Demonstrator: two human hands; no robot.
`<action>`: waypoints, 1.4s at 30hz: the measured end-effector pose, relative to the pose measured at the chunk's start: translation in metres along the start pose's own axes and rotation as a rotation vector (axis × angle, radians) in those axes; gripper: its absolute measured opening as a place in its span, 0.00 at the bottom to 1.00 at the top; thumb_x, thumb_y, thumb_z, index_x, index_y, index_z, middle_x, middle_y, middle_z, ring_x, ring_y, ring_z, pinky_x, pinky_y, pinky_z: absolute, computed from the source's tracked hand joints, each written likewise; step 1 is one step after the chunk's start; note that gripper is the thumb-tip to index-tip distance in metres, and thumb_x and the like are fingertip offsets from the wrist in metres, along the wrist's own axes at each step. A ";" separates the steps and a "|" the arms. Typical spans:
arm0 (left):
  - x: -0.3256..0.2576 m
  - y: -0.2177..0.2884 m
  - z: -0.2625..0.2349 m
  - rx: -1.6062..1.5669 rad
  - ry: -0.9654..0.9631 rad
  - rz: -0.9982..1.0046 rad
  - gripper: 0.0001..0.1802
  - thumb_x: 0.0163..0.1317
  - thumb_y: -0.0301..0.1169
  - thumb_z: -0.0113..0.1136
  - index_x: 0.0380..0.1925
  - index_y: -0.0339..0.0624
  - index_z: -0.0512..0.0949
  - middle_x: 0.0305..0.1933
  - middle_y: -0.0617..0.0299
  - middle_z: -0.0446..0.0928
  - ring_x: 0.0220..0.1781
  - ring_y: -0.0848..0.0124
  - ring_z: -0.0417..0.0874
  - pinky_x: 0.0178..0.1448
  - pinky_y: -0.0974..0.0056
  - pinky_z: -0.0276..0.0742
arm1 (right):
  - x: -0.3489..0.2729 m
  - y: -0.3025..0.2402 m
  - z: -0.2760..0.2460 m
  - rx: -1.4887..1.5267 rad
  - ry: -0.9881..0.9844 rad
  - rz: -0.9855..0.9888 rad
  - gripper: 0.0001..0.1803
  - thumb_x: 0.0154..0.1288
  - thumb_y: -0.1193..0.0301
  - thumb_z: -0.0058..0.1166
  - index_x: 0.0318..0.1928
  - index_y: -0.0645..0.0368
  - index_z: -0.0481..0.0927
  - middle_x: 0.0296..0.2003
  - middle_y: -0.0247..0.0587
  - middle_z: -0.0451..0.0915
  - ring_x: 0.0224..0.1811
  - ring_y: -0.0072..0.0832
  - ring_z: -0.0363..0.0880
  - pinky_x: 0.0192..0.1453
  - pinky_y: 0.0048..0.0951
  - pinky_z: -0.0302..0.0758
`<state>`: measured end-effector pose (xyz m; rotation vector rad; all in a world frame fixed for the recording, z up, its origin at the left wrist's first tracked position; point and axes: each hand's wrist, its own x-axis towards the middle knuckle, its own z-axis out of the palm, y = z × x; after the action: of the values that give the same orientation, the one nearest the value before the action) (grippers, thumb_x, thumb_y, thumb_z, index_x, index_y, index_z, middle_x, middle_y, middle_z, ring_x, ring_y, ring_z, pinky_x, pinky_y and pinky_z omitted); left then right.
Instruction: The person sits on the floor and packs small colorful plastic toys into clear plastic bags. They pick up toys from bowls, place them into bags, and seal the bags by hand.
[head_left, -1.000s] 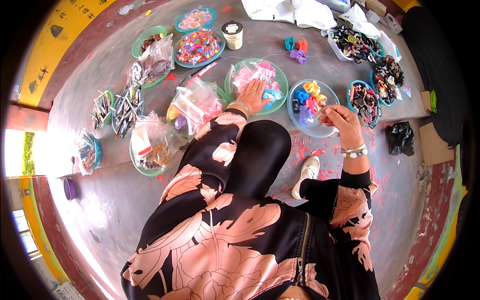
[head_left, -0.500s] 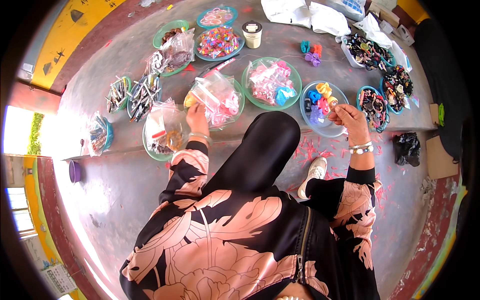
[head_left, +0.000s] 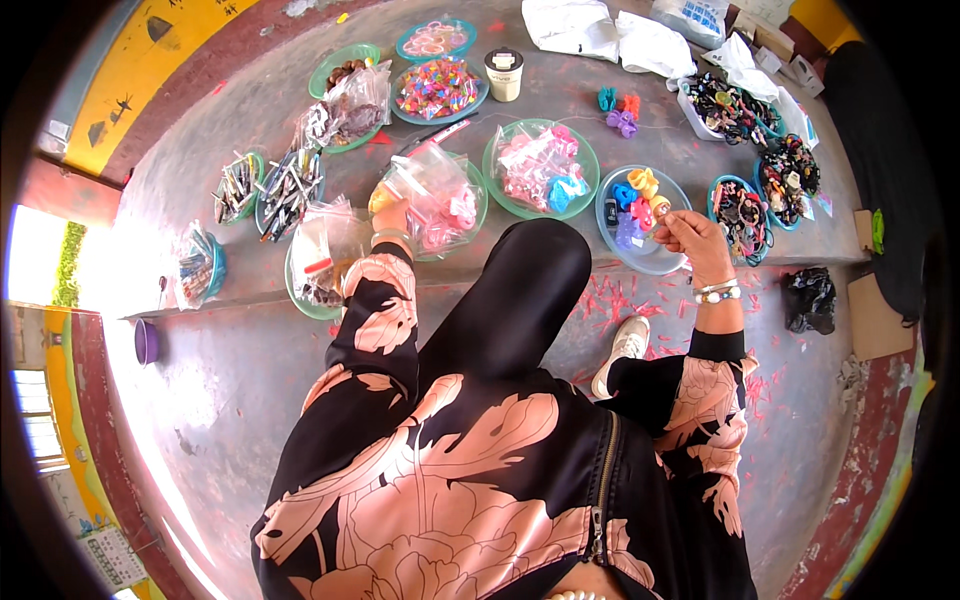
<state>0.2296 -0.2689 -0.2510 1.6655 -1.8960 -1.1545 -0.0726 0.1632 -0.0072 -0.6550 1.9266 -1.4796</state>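
My left hand reaches to the near-left edge of a clear zip bag, beside a yellow-orange piece. Its fingertips are mostly hidden there. The bag lies over pink hair ties in a green bowl. My right hand is closed in a pinch over the right side of a clear bluish bowl. A small tan round piece shows at its fingertips; its kind is unclear. Inside that bowl sit yellow, blue and purple scrunchie-like hair ties.
A green bowl of bagged pink pieces stands between my hands. Farther back are a lidded cup, loose hair ties and a bowl of colourful clips. Baskets of dark hair ties stand right; pen-like sticks left.
My left hand has moved forward, closer to the yellow-orange piece at the zip bag. My right hand keeps its pinch over the clear bowl, almost unmoved. The view has shifted slightly.
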 end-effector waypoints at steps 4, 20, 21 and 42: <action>-0.008 0.030 0.007 0.650 0.079 0.297 0.17 0.52 0.45 0.54 0.36 0.47 0.80 0.37 0.56 0.79 0.41 0.56 0.79 0.43 0.56 0.71 | 0.001 0.003 -0.005 -0.034 0.006 0.025 0.11 0.61 0.67 0.52 0.35 0.62 0.80 0.25 0.35 0.80 0.28 0.18 0.78 0.32 0.17 0.71; -0.063 0.163 -0.067 -1.032 -0.113 0.289 0.05 0.58 0.25 0.51 0.32 0.34 0.73 0.29 0.62 0.74 0.25 0.75 0.73 0.31 0.70 0.68 | -0.001 -0.003 0.004 -0.058 -0.036 0.023 0.12 0.61 0.67 0.51 0.34 0.63 0.80 0.25 0.35 0.79 0.27 0.18 0.76 0.31 0.17 0.70; -0.073 0.183 -0.066 -1.078 -0.179 0.276 0.06 0.59 0.24 0.50 0.34 0.33 0.73 0.31 0.60 0.75 0.28 0.73 0.76 0.35 0.69 0.71 | -0.003 -0.004 0.001 -0.059 -0.020 0.027 0.11 0.61 0.67 0.51 0.34 0.63 0.80 0.25 0.35 0.79 0.27 0.18 0.76 0.31 0.17 0.70; -0.284 0.350 0.100 -0.993 -0.880 0.197 0.07 0.52 0.24 0.60 0.31 0.33 0.76 0.28 0.61 0.77 0.26 0.76 0.77 0.33 0.74 0.72 | -0.015 -0.032 0.009 0.471 0.302 -0.287 0.08 0.55 0.77 0.56 0.37 0.64 0.76 0.29 0.31 0.77 0.30 0.15 0.74 0.32 0.17 0.71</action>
<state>-0.0007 0.0214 0.0241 0.4251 -1.3189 -2.4153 -0.0555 0.1596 0.0251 -0.5254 1.6372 -2.2282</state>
